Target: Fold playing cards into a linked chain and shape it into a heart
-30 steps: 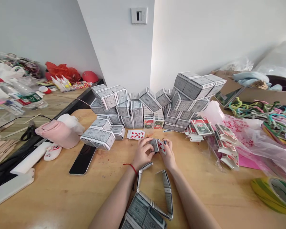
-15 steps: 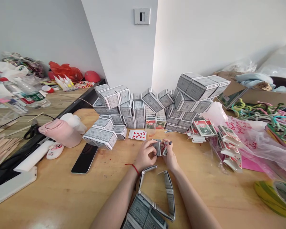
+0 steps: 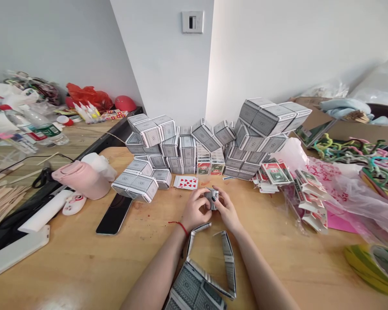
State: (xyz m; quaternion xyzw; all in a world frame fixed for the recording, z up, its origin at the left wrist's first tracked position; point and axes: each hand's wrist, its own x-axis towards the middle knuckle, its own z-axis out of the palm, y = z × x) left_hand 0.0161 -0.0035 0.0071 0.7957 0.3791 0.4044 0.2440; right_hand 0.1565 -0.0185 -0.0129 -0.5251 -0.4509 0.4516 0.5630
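Over the middle of the table, my left hand (image 3: 195, 209) grips a small piece of folded playing cards (image 3: 210, 197) from its left side. My right hand (image 3: 226, 209) is closed on the same piece from the right, its thumb pressed on top. A flat stack of playing cards (image 3: 186, 182), a red heart card face up, lies just beyond my left hand. Between my forearms sits an open-sided folded-card frame (image 3: 231, 258), next to joined grey card boxes (image 3: 189, 284) at the bottom edge.
Stacked grey card blocks (image 3: 142, 183) stand along the back. A phone (image 3: 114, 214) and pink bottle (image 3: 84, 178) lie at left. Opened card packs (image 3: 312, 200), a plastic bag (image 3: 339, 172) and yellow-green tape roll (image 3: 371, 267) are at right.
My right hand has moved left and closed in on the piece. The red card face that showed between my hands is now folded in or covered.
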